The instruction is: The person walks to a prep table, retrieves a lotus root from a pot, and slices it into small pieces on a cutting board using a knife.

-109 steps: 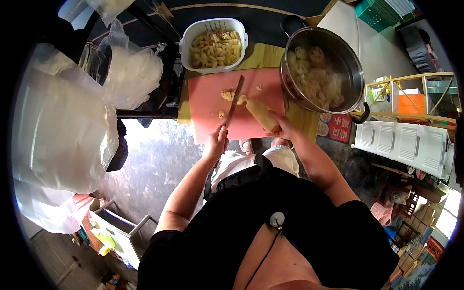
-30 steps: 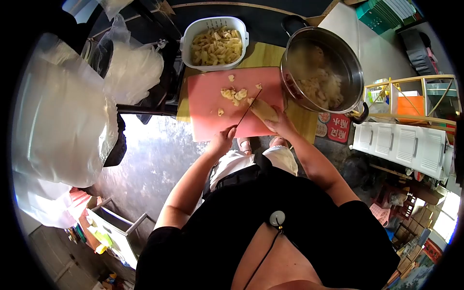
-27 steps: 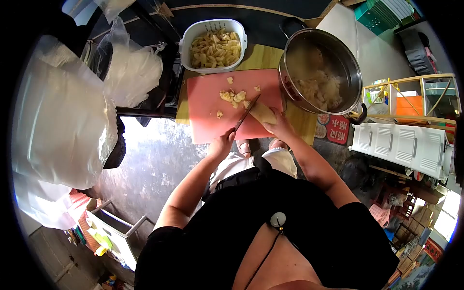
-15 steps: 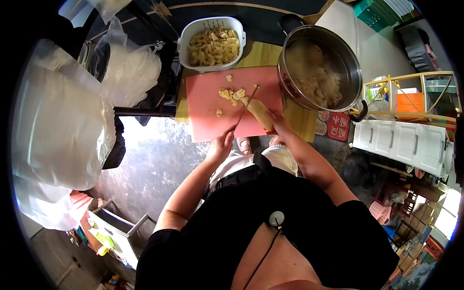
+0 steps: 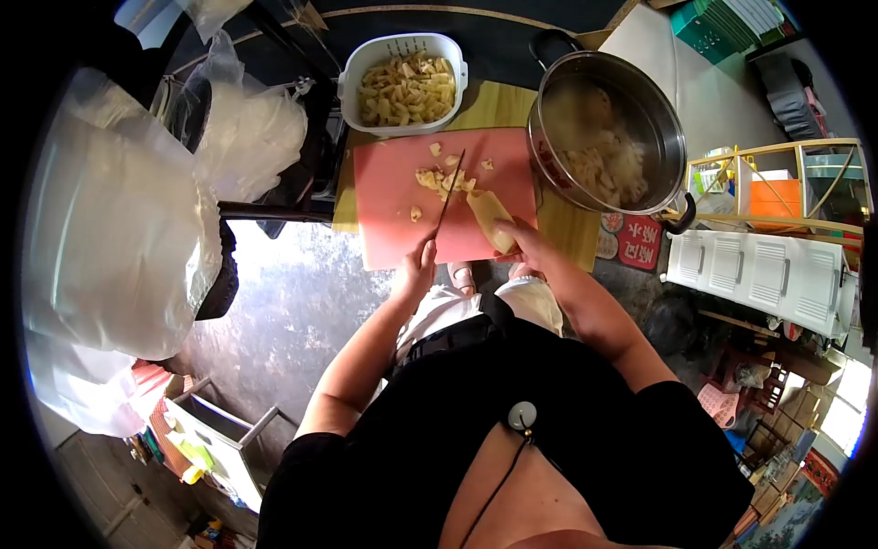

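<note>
In my left hand (image 5: 417, 268) is a kitchen knife (image 5: 448, 197), its thin blade pointing away from me over the cut pieces. My right hand (image 5: 523, 243) grips a thick, pale yellow length of what looks like bamboo shoot (image 5: 491, 220), tilted on the pink cutting board (image 5: 389, 197). The blade and the shoot are apart. Small cut pieces (image 5: 430, 177) lie in a loose heap beyond the shoot's far end, with a few scattered around. The fingertips of my right hand are partly hidden.
A white basin (image 5: 343, 89) of pale chopped pieces stands behind the board. At its right is a large steel pot (image 5: 678, 137) holding liquid and pale chunks. The board rests on a wooden surface (image 5: 576, 240). Plastic bags (image 5: 110, 229) hang at the left; a white cabinet (image 5: 759, 274) is right.
The knife has moved left, off the shoot's end, and its blade now points more upright. A few cut pieces have shifted on the board. My right hand still holds the shoot.
</note>
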